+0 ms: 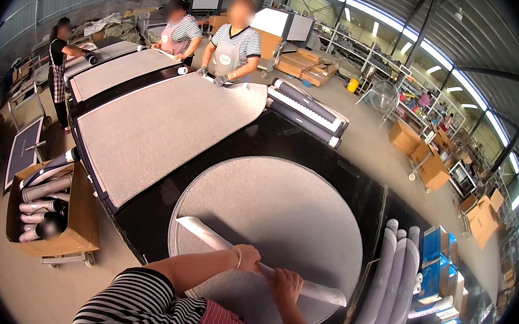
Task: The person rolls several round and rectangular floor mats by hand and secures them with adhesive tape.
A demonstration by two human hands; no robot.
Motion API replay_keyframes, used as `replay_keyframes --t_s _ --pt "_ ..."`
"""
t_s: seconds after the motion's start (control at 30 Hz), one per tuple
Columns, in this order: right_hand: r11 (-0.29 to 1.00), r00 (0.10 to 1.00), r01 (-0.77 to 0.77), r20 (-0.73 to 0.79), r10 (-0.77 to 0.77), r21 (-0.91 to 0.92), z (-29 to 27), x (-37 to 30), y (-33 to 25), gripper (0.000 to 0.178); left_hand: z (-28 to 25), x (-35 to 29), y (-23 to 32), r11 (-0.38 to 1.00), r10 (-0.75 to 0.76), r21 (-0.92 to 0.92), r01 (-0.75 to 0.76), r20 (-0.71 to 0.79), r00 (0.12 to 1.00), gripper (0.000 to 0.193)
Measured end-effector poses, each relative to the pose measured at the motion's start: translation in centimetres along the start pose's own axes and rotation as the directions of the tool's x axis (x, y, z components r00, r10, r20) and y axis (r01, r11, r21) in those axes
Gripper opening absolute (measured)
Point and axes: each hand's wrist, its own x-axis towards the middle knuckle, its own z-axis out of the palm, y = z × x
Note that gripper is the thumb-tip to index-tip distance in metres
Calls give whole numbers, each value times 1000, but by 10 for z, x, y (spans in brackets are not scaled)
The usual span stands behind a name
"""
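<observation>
A large round grey mat [280,208] with a stitched-looking edge lies flat on the black table. Across its near part runs a long white roll [208,235], slanting from the upper left down to the right. My left hand [248,258], with a bracelet at the wrist, is closed on the roll near its middle. Just to the right, my right hand [285,286] grips the same roll with bent fingers. The roll's underside and its contact with the mat are partly hidden by my hands and left forearm.
A bigger grey mat [162,131] covers the table's far left, where a co-worker [233,50] handles its far edge. Wrapped rolls [388,287] lie at the right, beside blue and white boxes [434,260]. On the left, a cardboard box [82,223] holds several rolls.
</observation>
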Motion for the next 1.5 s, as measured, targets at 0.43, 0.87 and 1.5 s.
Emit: replay_keyframes --t_s 0.43,0.87,1.5 --pt "919 881 -315 432 191 238 -3 63 35 33 25 -9 20 950 242 300 -90 -521 818 45" --pt "984 951 -113 302 68 137 -2 82 49 34 -18 32 21 974 170 226 -21 -664 728 33" --pt "956 913 -271 284 292 -111 8 186 67 16 -23 117 -29 933 171 348 86 -643 746 40"
